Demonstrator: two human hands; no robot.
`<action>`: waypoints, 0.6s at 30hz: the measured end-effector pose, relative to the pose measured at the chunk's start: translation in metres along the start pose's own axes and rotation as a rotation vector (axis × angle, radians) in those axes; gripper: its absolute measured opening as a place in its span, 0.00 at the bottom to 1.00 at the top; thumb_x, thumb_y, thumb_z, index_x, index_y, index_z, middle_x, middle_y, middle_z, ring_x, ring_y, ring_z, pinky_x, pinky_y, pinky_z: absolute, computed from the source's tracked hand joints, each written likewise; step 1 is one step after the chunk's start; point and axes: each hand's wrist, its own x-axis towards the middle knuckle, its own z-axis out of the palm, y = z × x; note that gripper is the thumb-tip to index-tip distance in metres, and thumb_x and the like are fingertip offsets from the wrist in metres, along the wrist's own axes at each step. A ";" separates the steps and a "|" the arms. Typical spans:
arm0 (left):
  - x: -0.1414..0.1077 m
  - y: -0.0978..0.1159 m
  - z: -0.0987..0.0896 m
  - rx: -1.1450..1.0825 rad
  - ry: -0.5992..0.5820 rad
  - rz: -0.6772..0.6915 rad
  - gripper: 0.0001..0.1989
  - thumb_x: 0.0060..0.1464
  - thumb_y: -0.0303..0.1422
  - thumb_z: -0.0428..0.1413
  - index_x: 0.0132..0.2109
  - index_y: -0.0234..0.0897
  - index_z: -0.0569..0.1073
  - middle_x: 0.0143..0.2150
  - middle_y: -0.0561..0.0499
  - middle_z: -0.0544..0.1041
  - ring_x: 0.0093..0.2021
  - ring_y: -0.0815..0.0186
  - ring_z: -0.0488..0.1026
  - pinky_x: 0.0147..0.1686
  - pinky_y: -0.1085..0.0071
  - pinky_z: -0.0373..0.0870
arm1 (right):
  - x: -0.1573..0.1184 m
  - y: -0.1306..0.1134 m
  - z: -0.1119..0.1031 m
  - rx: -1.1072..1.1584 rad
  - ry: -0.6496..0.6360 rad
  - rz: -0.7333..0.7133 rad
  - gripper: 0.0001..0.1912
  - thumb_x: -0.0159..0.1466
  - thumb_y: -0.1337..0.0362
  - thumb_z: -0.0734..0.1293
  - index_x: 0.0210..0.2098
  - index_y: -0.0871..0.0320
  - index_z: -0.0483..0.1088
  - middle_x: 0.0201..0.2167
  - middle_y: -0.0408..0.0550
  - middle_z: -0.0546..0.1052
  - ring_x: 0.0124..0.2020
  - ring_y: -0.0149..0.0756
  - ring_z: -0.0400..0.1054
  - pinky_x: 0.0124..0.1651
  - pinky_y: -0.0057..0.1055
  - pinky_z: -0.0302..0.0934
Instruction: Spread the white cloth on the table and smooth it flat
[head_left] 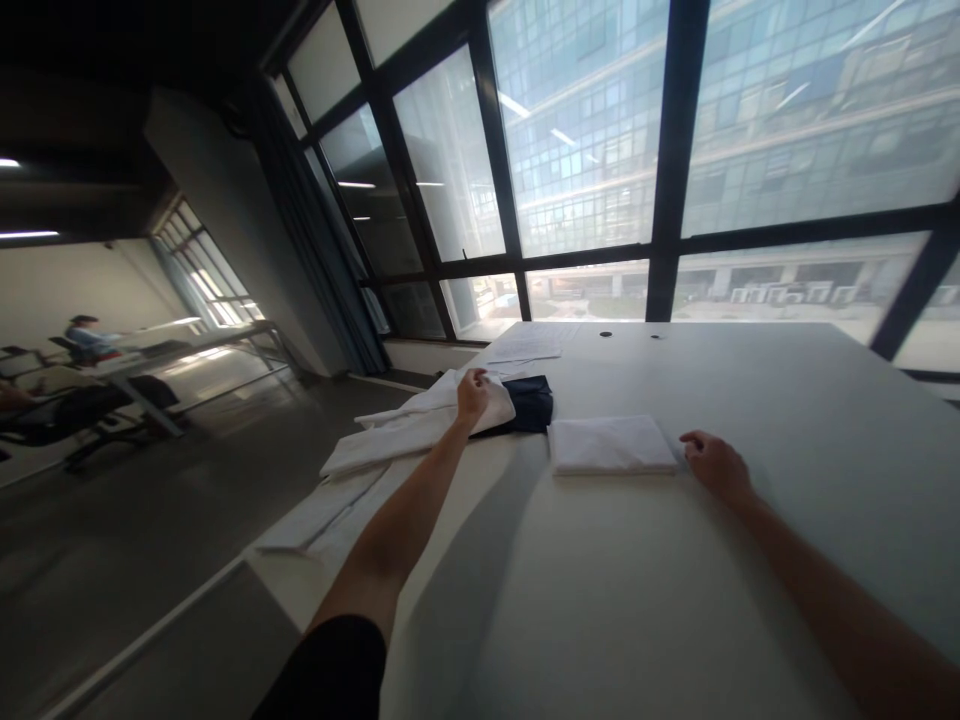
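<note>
My left hand (pixel 472 396) reaches over the left side of the table, its fingers curled and closed on the edge of a white cloth (pixel 498 405). Beneath that cloth, a dark navy cloth (pixel 531 403) sticks out on the right. A neatly folded white cloth (pixel 611 446) lies flat in front of me, between my two hands. Just to the right of it, apart from it, is my right hand (pixel 716 466), with its fingers curled in and nothing visible in them.
More white cloths (pixel 386 442) lie along the left edge of the white table (pixel 750 390) and overhang it. Printed paper (pixel 525 345) lies at the far left corner. Large windows (pixel 585 130) stand behind. A person (pixel 90 335) sits far off at left.
</note>
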 end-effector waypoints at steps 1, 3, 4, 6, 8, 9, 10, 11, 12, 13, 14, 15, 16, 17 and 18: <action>0.000 0.011 0.014 -0.004 -0.062 0.067 0.15 0.60 0.25 0.53 0.53 0.33 0.75 0.51 0.40 0.78 0.51 0.58 0.76 0.56 0.61 0.71 | 0.000 0.001 0.000 -0.003 0.000 0.001 0.19 0.66 0.61 0.59 0.49 0.54 0.78 0.41 0.52 0.82 0.40 0.44 0.76 0.38 0.33 0.60; -0.011 0.030 0.043 -0.009 -0.217 0.193 0.13 0.58 0.24 0.55 0.49 0.36 0.79 0.50 0.44 0.80 0.52 0.60 0.76 0.58 0.63 0.70 | 0.001 0.002 0.001 -0.004 0.001 -0.003 0.19 0.66 0.61 0.59 0.49 0.53 0.78 0.40 0.52 0.82 0.40 0.45 0.76 0.37 0.33 0.60; -0.020 0.036 0.058 -0.004 -0.339 0.289 0.13 0.57 0.24 0.57 0.48 0.37 0.80 0.50 0.45 0.80 0.52 0.60 0.76 0.59 0.63 0.69 | 0.001 0.003 0.002 -0.003 0.001 -0.004 0.19 0.66 0.61 0.59 0.49 0.53 0.78 0.40 0.52 0.82 0.40 0.45 0.76 0.37 0.33 0.60; -0.047 0.041 0.082 0.083 -0.628 0.630 0.16 0.60 0.26 0.56 0.54 0.37 0.78 0.57 0.43 0.77 0.59 0.59 0.72 0.63 0.60 0.66 | 0.002 0.003 0.002 0.003 -0.003 -0.005 0.19 0.66 0.61 0.58 0.48 0.53 0.78 0.40 0.52 0.82 0.40 0.44 0.76 0.37 0.33 0.60; -0.077 0.037 0.096 0.158 -0.747 0.795 0.19 0.65 0.32 0.53 0.61 0.37 0.73 0.63 0.40 0.72 0.63 0.58 0.70 0.64 0.59 0.64 | 0.001 0.002 0.002 0.008 -0.006 -0.008 0.19 0.66 0.61 0.58 0.48 0.53 0.78 0.41 0.52 0.82 0.41 0.44 0.76 0.38 0.33 0.60; -0.091 0.033 0.099 0.207 -0.787 0.822 0.22 0.66 0.37 0.54 0.64 0.37 0.71 0.65 0.39 0.70 0.64 0.56 0.68 0.65 0.58 0.64 | 0.001 0.001 0.001 0.010 -0.007 -0.009 0.19 0.66 0.61 0.59 0.48 0.53 0.78 0.42 0.52 0.82 0.41 0.44 0.76 0.38 0.33 0.60; -0.104 0.027 0.100 0.266 -0.827 0.833 0.27 0.64 0.42 0.56 0.67 0.38 0.68 0.67 0.38 0.68 0.67 0.52 0.65 0.65 0.55 0.63 | 0.001 0.000 0.001 0.011 -0.008 -0.009 0.18 0.67 0.61 0.59 0.48 0.53 0.78 0.42 0.52 0.82 0.42 0.45 0.76 0.39 0.33 0.60; -0.115 0.022 0.100 0.330 -0.858 0.836 0.33 0.62 0.47 0.59 0.69 0.39 0.65 0.69 0.38 0.65 0.69 0.48 0.62 0.66 0.51 0.61 | 0.000 -0.002 0.000 0.012 -0.010 -0.007 0.18 0.67 0.61 0.59 0.48 0.53 0.78 0.43 0.52 0.82 0.43 0.45 0.75 0.39 0.33 0.60; -0.124 0.017 0.099 0.390 -0.874 0.836 0.37 0.60 0.49 0.60 0.70 0.40 0.63 0.71 0.37 0.62 0.71 0.45 0.58 0.67 0.48 0.58 | 0.000 -0.004 -0.001 0.012 -0.011 -0.003 0.18 0.67 0.61 0.59 0.48 0.53 0.78 0.43 0.52 0.82 0.43 0.45 0.75 0.40 0.33 0.60; -0.130 0.012 0.097 0.439 -0.870 0.835 0.38 0.59 0.50 0.61 0.71 0.41 0.62 0.72 0.37 0.60 0.72 0.43 0.55 0.68 0.46 0.56 | -0.001 -0.005 -0.002 0.013 -0.013 0.002 0.18 0.67 0.61 0.59 0.49 0.53 0.78 0.43 0.52 0.82 0.44 0.46 0.75 0.40 0.33 0.60; -0.135 0.009 0.096 0.472 -0.848 0.829 0.36 0.61 0.48 0.60 0.71 0.41 0.62 0.73 0.38 0.58 0.73 0.43 0.53 0.68 0.46 0.54 | -0.001 -0.007 -0.003 0.015 -0.015 0.006 0.18 0.67 0.61 0.59 0.49 0.53 0.78 0.44 0.52 0.82 0.44 0.45 0.75 0.40 0.33 0.60; -0.136 0.008 0.094 0.487 -0.816 0.820 0.33 0.63 0.46 0.58 0.71 0.41 0.63 0.73 0.38 0.58 0.73 0.45 0.53 0.69 0.47 0.54 | -0.002 -0.008 -0.004 0.015 -0.016 0.009 0.18 0.67 0.61 0.59 0.49 0.53 0.78 0.44 0.52 0.82 0.44 0.45 0.75 0.40 0.33 0.60; -0.137 0.008 0.093 0.489 -0.789 0.808 0.30 0.65 0.44 0.56 0.70 0.42 0.64 0.73 0.39 0.59 0.73 0.48 0.54 0.69 0.50 0.55 | -0.002 -0.009 -0.005 0.016 -0.017 0.012 0.18 0.67 0.61 0.59 0.49 0.53 0.78 0.44 0.52 0.82 0.44 0.45 0.75 0.40 0.33 0.60; -0.136 0.009 0.092 0.486 -0.776 0.794 0.27 0.67 0.42 0.53 0.69 0.42 0.65 0.72 0.40 0.61 0.72 0.50 0.56 0.68 0.53 0.56 | -0.003 -0.010 -0.006 0.017 -0.016 0.015 0.18 0.67 0.61 0.59 0.49 0.53 0.78 0.44 0.52 0.82 0.44 0.44 0.75 0.40 0.32 0.61; -0.133 0.011 0.092 0.481 -0.785 0.780 0.25 0.68 0.42 0.52 0.69 0.43 0.66 0.71 0.41 0.63 0.72 0.52 0.58 0.67 0.55 0.58 | -0.003 -0.010 -0.006 0.020 -0.016 0.016 0.18 0.67 0.62 0.59 0.49 0.53 0.78 0.44 0.52 0.82 0.44 0.44 0.75 0.41 0.32 0.61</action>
